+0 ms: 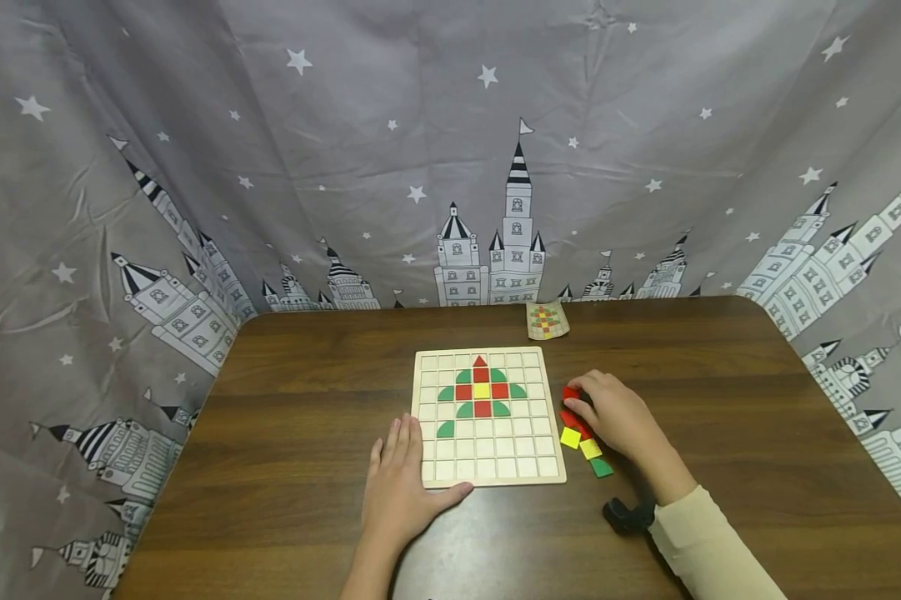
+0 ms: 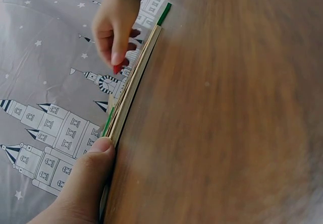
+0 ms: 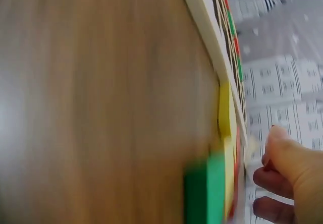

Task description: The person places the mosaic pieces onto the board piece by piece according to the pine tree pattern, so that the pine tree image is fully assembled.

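A wooden grid board [image 1: 488,467] lies on the table with red, green and yellow tiles set in its cells. My left hand [image 1: 399,492] rests along the board's left edge, fingers straight and thumb at the near left corner. In the left wrist view its thumb [image 2: 88,176] touches the board's edge. To the right of the board, my right hand [image 1: 615,417] pinches a small red tile [image 2: 117,68] between thumb and fingertips. Beneath and beside that hand lie more red tiles, two yellow tiles [image 1: 570,437] and a green quarter-round tile [image 1: 602,467].
A small pattern card [image 1: 546,321] with a similar coloured design sits at the table's back edge. The right wrist carries a black strap piece [image 1: 627,517]. Behind the wooden table [image 1: 300,400] hangs a grey curtain [image 1: 375,167] printed with castles and stars.
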A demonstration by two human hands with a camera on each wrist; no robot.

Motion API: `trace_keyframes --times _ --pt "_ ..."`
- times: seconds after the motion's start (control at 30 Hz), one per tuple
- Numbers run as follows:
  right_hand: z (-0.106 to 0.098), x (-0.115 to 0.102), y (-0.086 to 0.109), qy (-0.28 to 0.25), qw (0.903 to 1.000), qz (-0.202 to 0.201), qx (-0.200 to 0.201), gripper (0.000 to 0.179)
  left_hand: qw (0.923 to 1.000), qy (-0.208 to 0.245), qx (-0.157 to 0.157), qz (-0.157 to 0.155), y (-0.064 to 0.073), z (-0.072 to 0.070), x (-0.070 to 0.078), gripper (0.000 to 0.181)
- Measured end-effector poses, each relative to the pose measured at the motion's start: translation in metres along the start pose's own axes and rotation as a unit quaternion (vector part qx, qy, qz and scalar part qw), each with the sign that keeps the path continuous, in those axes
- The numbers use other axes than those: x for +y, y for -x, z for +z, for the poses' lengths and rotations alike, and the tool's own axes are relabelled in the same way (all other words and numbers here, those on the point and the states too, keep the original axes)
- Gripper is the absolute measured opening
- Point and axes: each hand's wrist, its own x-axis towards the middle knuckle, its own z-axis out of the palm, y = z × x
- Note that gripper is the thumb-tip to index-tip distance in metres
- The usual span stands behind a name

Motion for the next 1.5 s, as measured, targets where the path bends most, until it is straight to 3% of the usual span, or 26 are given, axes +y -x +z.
trace_keyframes --times 0.4,0.67,1.13,1.5 --pt "0.026 -0.077 -0.009 0.006 0.9914 -0.128 0.027 0.028 1.0 -0.004 -0.004 0.002 -0.001 0.002 0.001 0.131" --pt "0.039 -0.111 -0.016 0.013 0.9863 -0.164 0.011 0.028 1.0 -0.003 -0.004 0.0 -0.001 0.001 0.001 0.13" --pt "0.05 -0.123 -0.021 0.068 0.9769 -0.2 0.034 0.022 0.9999 -0.009 0.008 0.002 0.0 0.002 0.0 0.13" --pt "0.054 -0.124 -0.023 0.08 0.9778 -0.191 0.033 0.022 1.0 -0.008 0.003 -0.003 0.0 0.002 0.0 0.131"
